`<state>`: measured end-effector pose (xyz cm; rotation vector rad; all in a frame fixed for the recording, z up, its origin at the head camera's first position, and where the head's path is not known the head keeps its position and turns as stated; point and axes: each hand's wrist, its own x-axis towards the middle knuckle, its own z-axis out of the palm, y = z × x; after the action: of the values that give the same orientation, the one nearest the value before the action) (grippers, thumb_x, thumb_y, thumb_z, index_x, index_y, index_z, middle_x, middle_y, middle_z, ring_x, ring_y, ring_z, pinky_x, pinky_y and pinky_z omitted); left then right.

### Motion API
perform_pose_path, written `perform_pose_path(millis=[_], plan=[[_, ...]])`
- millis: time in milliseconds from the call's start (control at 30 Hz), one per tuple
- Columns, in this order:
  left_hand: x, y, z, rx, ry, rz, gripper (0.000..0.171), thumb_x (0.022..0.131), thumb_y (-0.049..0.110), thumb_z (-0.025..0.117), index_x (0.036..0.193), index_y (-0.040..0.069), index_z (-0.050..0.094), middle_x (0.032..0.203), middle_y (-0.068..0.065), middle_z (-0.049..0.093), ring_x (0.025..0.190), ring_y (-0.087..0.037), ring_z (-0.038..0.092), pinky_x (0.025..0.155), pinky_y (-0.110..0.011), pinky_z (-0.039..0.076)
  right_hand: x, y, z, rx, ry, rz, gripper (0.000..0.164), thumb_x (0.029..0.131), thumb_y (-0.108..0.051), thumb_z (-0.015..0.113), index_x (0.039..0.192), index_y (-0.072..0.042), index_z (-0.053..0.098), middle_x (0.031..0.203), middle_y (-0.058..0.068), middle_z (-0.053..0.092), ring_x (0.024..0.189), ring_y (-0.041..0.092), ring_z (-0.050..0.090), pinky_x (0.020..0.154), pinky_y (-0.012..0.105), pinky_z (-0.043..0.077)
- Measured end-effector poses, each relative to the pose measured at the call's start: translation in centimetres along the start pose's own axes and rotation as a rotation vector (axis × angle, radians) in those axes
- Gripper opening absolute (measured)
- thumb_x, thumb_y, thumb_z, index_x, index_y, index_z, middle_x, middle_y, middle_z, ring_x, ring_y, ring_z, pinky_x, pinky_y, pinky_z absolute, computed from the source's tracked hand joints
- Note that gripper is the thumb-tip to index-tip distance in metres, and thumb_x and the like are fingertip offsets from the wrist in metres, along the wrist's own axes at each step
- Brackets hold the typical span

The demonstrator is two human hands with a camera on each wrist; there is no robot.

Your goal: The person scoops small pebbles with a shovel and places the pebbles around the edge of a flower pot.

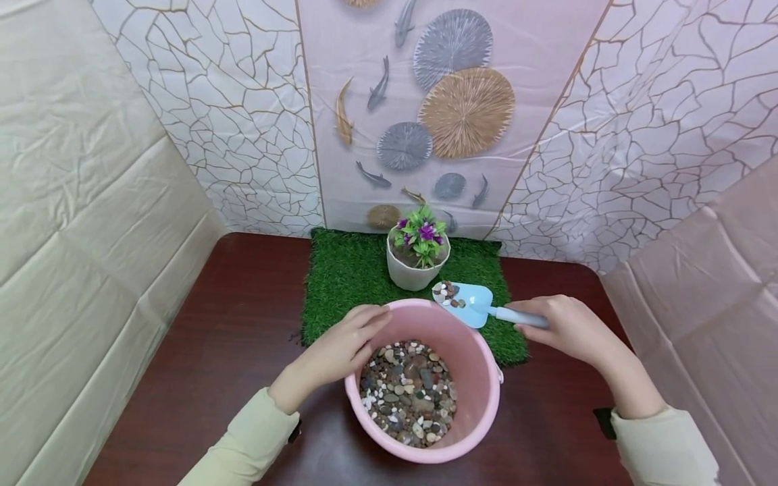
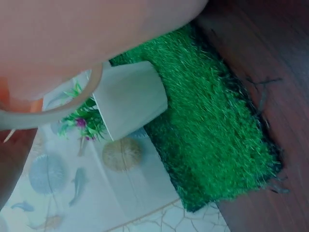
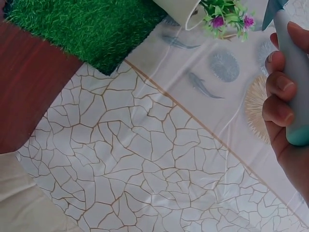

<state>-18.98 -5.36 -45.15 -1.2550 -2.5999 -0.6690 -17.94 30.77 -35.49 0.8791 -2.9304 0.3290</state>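
Observation:
In the head view, my left hand (image 1: 343, 343) grips the far-left rim of a pink bucket (image 1: 486, 405), its thumb at the inner side. Mixed pebbles (image 1: 410, 398), brown, grey and white, cover the bucket's bottom. My right hand (image 1: 562, 324) holds a small light blue shovel (image 1: 477, 304) by its grey handle. A few pebbles (image 1: 446, 290) lie on the shovel's blade, which is level above the bucket's far-right rim. In the right wrist view, the fingers (image 3: 280, 87) curl round the handle. The left wrist view shows the bucket's pale bail (image 2: 53, 108) hanging at its side.
Behind the bucket, a white pot (image 1: 410, 273) with purple flowers (image 1: 425, 231) stands on a green turf mat (image 1: 346, 270). The dark red-brown table (image 1: 243, 304) extends to both sides. Patterned cloth (image 1: 243, 88) covers the back wall; beige panels (image 1: 79, 202) flank the table.

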Motion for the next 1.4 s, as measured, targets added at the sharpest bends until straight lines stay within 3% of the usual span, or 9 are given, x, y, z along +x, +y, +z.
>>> perform_pose_path(millis=[200, 433, 567, 700, 833, 1033, 1167, 1400], plan=[[-0.1, 0.2, 0.1, 0.043, -0.065, -0.006, 0.053, 0.088, 0.004, 0.052, 0.14, -0.001, 0.042, 0.145, -0.016, 0.04, 0.133, -0.031, 0.038, 0.111, -0.041, 0.036, 0.1, 0.2, 0.4, -0.001, -0.017, 0.024, 0.025, 0.079, -0.011, 0.072, 0.103, -0.006, 0.072, 0.092, 0.003, 0.073, 0.065, 0.001, 0.049, 0.056, 0.023, 0.042], [0.7, 0.8, -0.1, 0.092, -0.069, -0.092, 0.057, 0.087, 0.009, 0.06, 0.139, -0.004, 0.041, 0.144, -0.018, 0.042, 0.129, -0.033, 0.044, 0.106, -0.041, 0.041, 0.1, 0.0, 0.4, -0.016, -0.02, 0.027, 0.025, 0.079, -0.012, 0.071, 0.103, -0.007, 0.073, 0.091, 0.002, 0.073, 0.065, 0.003, 0.052, 0.057, 0.026, 0.045], [1.4, 1.3, 0.1, 0.192, -0.002, -0.09, 0.056, 0.082, 0.011, 0.068, 0.132, -0.004, 0.051, 0.134, -0.018, 0.051, 0.118, -0.032, 0.052, 0.099, -0.04, 0.048, 0.2, -0.1, 0.2, -0.031, -0.009, 0.026, 0.025, 0.078, -0.012, 0.071, 0.103, -0.007, 0.072, 0.088, 0.001, 0.072, 0.065, 0.003, 0.052, 0.057, 0.027, 0.045], [1.7, 1.7, 0.6, 0.217, 0.108, -0.095, 0.047, 0.079, 0.009, 0.071, 0.123, -0.004, 0.059, 0.123, -0.018, 0.057, 0.108, -0.03, 0.056, 0.089, -0.039, 0.052, 0.2, -0.2, 0.0, -0.032, -0.008, 0.037, 0.026, 0.078, -0.013, 0.072, 0.103, -0.007, 0.072, 0.088, 0.001, 0.072, 0.065, 0.005, 0.051, 0.056, 0.027, 0.043], [1.5, 1.7, 0.8, 0.128, 0.152, -0.126, 0.039, 0.084, 0.008, 0.066, 0.121, -0.003, 0.061, 0.124, -0.017, 0.057, 0.111, -0.03, 0.055, 0.091, -0.04, 0.051, 0.2, -0.2, 0.0, -0.025, -0.009, 0.049, 0.027, 0.078, -0.013, 0.073, 0.104, -0.006, 0.072, 0.088, 0.002, 0.072, 0.066, 0.007, 0.054, 0.057, 0.028, 0.045], [1.2, 1.6, 0.8, -0.007, 0.097, -0.196, 0.043, 0.09, 0.011, 0.06, 0.131, 0.0, 0.054, 0.135, -0.016, 0.051, 0.121, -0.032, 0.051, 0.099, -0.042, 0.047, 0.2, -0.1, 0.4, -0.004, -0.018, 0.081, 0.027, 0.078, -0.012, 0.071, 0.104, -0.005, 0.072, 0.083, 0.001, 0.071, 0.061, 0.005, 0.049, 0.053, 0.023, 0.04], [1.2, 1.6, 0.9, -0.023, 0.062, -0.229, 0.046, 0.092, 0.013, 0.057, 0.136, 0.001, 0.048, 0.139, -0.015, 0.047, 0.123, -0.031, 0.05, 0.101, -0.042, 0.046, 0.4, 0.1, 0.6, -0.022, -0.005, 0.082, 0.026, 0.078, -0.012, 0.071, 0.104, -0.005, 0.072, 0.082, 0.001, 0.071, 0.06, 0.005, 0.049, 0.053, 0.025, 0.041], [1.0, 1.7, 0.8, -0.039, 0.072, -0.226, 0.048, 0.092, 0.012, 0.058, 0.136, -0.001, 0.047, 0.138, -0.017, 0.047, 0.122, -0.034, 0.05, 0.101, -0.043, 0.046, 0.9, 0.7, 0.9, -0.021, 0.011, 0.096, 0.026, 0.079, -0.013, 0.071, 0.104, -0.007, 0.072, 0.079, 0.0, 0.069, 0.06, 0.006, 0.048, 0.054, 0.027, 0.04]])
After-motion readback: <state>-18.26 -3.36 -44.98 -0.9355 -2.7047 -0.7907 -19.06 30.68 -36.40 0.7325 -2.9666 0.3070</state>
